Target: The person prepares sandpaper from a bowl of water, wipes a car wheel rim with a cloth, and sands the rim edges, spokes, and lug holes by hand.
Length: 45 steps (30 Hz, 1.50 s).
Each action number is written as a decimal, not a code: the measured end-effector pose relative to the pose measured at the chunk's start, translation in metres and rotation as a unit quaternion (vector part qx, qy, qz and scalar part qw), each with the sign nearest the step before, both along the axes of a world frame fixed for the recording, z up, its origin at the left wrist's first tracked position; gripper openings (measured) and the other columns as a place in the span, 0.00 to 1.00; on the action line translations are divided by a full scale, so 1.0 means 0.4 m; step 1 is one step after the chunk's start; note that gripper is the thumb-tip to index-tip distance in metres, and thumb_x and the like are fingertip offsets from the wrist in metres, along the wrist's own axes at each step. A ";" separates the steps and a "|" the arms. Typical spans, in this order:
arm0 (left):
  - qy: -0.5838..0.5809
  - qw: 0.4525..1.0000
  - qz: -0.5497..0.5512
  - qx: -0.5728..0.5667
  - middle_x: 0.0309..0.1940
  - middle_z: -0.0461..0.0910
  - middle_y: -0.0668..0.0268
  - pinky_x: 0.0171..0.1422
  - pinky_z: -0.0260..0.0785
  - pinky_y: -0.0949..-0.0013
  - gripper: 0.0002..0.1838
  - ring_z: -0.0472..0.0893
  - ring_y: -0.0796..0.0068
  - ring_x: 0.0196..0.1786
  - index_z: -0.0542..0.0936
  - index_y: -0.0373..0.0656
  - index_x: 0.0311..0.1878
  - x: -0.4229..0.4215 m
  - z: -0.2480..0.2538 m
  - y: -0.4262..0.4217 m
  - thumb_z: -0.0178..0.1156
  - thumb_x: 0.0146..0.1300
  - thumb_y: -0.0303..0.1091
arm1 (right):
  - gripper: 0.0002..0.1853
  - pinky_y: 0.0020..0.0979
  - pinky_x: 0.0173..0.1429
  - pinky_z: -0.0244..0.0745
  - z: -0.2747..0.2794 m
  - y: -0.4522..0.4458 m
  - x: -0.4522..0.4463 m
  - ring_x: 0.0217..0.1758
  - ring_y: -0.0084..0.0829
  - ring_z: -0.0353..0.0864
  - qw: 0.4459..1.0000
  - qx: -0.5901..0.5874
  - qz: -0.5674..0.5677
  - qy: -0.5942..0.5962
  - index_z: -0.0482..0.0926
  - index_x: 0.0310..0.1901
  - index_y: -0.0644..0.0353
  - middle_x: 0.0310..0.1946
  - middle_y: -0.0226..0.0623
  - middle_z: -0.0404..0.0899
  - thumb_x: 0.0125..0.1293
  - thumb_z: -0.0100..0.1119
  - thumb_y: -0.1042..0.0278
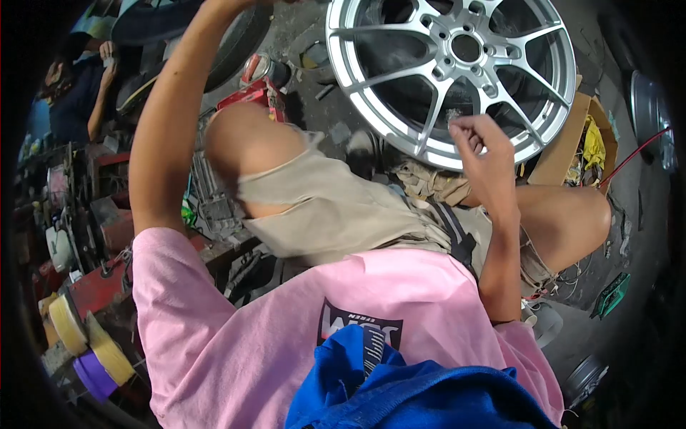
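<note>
So the outfit's a pale pink T-shirt (279, 336) with short sleeves (166, 261), and there's a dark box print (330, 323) on the chest with chunky white letters, upside down from up here. Some bright blue cloth (429, 397) bunches up by the neck, with little white tick marks on it. Down below it's baggy beige shorts (343, 204), wrinkled, one leg gaping open, plus a dark strap (457, 232) at the waist. Right hand (486, 143) is bare.

right hand (486, 139) half-curled over silver wheel (461, 66) | pink shirt (275, 332) | blue cloth (429, 390)
</note>
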<state>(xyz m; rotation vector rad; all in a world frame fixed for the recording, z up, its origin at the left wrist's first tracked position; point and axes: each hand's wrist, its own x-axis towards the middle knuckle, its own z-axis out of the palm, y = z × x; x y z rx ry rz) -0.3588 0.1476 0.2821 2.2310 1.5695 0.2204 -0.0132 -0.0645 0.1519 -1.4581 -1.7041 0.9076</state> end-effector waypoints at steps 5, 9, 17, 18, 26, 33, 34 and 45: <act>0.118 0.992 0.041 -0.027 0.38 0.91 0.49 0.52 0.83 0.57 0.17 0.91 0.56 0.43 0.90 0.39 0.52 -0.210 -0.310 0.127 0.67 0.64 0.36 | 0.05 0.37 0.41 0.74 -0.074 -0.025 -0.022 0.33 0.38 0.79 0.995 -0.060 0.031 -0.074 0.83 0.42 0.65 0.33 0.42 0.79 0.69 0.69 0.74; 0.159 0.987 0.023 -0.004 0.47 0.91 0.49 0.63 0.81 0.53 0.19 0.90 0.49 0.54 0.90 0.44 0.56 -0.389 -0.816 0.197 0.68 0.60 0.30 | 0.08 0.41 0.39 0.76 -0.146 -0.037 -0.054 0.33 0.44 0.81 0.993 -0.019 0.080 -0.088 0.82 0.40 0.64 0.33 0.44 0.80 0.67 0.72 0.72; 0.134 0.983 0.120 -0.026 0.45 0.88 0.45 0.62 0.78 0.44 0.15 0.87 0.43 0.54 0.89 0.48 0.53 -0.297 -0.973 -0.044 0.67 0.62 0.34 | 0.09 0.51 0.44 0.80 -0.168 -0.003 -0.141 0.41 0.58 0.87 0.965 -0.099 0.167 -0.176 0.85 0.42 0.64 0.39 0.51 0.85 0.65 0.71 0.69; 0.130 0.982 0.133 0.018 0.46 0.86 0.45 0.61 0.78 0.43 0.17 0.86 0.41 0.53 0.88 0.48 0.56 -0.316 -1.029 -0.061 0.67 0.62 0.34 | 0.09 0.51 0.44 0.80 -0.154 0.000 -0.150 0.41 0.58 0.87 0.963 -0.096 0.181 -0.177 0.85 0.42 0.64 0.39 0.51 0.85 0.65 0.71 0.69; 0.006 0.985 0.172 -0.022 0.45 0.88 0.46 0.58 0.79 0.44 0.12 0.87 0.41 0.52 0.90 0.45 0.49 -0.264 -0.901 -0.160 0.62 0.65 0.29 | 0.09 0.52 0.40 0.79 -0.273 -0.034 -0.079 0.38 0.60 0.85 0.951 0.087 0.213 -0.207 0.82 0.42 0.70 0.37 0.55 0.85 0.64 0.62 0.73; 0.056 0.985 0.140 -0.088 0.39 0.87 0.43 0.51 0.80 0.44 0.08 0.87 0.39 0.46 0.88 0.39 0.41 -0.215 -0.836 -0.259 0.65 0.60 0.26 | 0.10 0.50 0.34 0.75 -0.224 0.003 -0.109 0.31 0.58 0.82 0.920 -0.043 0.291 -0.257 0.81 0.35 0.65 0.29 0.51 0.82 0.55 0.69 0.69; 0.056 0.984 0.144 -0.092 0.39 0.87 0.43 0.51 0.80 0.44 0.08 0.87 0.39 0.46 0.88 0.39 0.41 -0.204 -0.834 -0.273 0.65 0.60 0.26 | 0.10 0.50 0.34 0.75 -0.226 0.001 -0.111 0.31 0.58 0.82 0.919 -0.046 0.296 -0.256 0.81 0.35 0.65 0.29 0.51 0.82 0.55 0.69 0.69; -0.062 0.968 0.204 -0.131 0.46 0.89 0.45 0.58 0.80 0.46 0.20 0.88 0.41 0.51 0.89 0.45 0.56 -0.192 -0.736 -0.251 0.68 0.71 0.50 | 0.12 0.51 0.42 0.79 -0.209 0.023 -0.145 0.39 0.63 0.85 0.972 -0.161 0.143 -0.095 0.81 0.42 0.69 0.34 0.58 0.84 0.66 0.63 0.67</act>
